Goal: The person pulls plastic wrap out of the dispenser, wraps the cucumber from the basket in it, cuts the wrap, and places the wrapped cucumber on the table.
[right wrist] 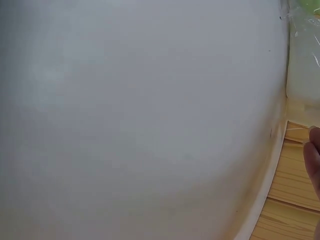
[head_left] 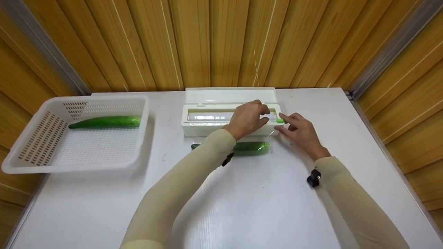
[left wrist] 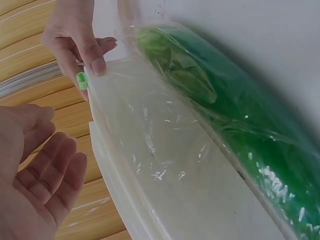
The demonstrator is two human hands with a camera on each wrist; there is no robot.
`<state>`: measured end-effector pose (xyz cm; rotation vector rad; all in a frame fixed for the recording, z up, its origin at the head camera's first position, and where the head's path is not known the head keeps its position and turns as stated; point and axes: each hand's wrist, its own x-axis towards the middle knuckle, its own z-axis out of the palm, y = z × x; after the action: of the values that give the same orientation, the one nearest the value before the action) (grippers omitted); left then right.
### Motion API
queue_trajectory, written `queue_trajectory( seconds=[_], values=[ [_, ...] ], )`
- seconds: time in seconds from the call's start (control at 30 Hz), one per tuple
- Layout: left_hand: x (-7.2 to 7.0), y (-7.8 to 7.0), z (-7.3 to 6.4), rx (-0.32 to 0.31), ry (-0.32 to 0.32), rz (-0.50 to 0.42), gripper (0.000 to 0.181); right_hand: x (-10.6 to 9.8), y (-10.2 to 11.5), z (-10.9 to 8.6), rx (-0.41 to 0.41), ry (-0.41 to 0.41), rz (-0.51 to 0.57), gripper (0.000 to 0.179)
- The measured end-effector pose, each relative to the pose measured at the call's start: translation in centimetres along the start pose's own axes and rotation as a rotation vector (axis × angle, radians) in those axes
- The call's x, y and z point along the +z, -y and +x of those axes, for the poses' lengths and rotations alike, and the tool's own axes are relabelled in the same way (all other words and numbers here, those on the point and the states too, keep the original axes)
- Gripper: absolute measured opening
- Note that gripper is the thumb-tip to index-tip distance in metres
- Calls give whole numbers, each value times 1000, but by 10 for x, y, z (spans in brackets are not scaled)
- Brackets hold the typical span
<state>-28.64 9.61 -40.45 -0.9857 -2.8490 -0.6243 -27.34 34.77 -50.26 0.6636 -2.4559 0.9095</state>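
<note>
A white cling film dispenser point(head_left: 193, 129) stands with its lid point(head_left: 230, 95) raised and a film roll point(head_left: 204, 117) inside. Above its right half is my left hand point(head_left: 247, 117), fingers loosely bent, holding nothing; the left wrist view shows that hand point(left wrist: 40, 170) beside the box. My right hand point(head_left: 301, 133) holds the right end of the dispenser, thumb on the front corner, by the green slide cutter point(head_left: 280, 120). Clear film point(left wrist: 160, 135) covers the box front. Before it lies a cucumber point(head_left: 252, 148) in clear film, partly hidden by my left forearm.
To the left stands a white slotted plastic basket point(head_left: 93, 168) with one cucumber point(head_left: 107, 122) inside. The white table point(head_left: 242, 207) ends at a wood-patterned wall point(head_left: 225, 41) behind the dispenser. Another such wall rises at the right.
</note>
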Motion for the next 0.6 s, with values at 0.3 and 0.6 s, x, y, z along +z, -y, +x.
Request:
queue_trajectory(
  seconds=[0.3, 0.6],
  values=[
    [9, -8, 19, 13, 69, -66, 23, -1, -3, 2, -25, -27, 27, 50],
    [23, -5, 29, -29, 90, -184, 19, 1, -6, 0, -13, -13, 31, 50]
  ],
)
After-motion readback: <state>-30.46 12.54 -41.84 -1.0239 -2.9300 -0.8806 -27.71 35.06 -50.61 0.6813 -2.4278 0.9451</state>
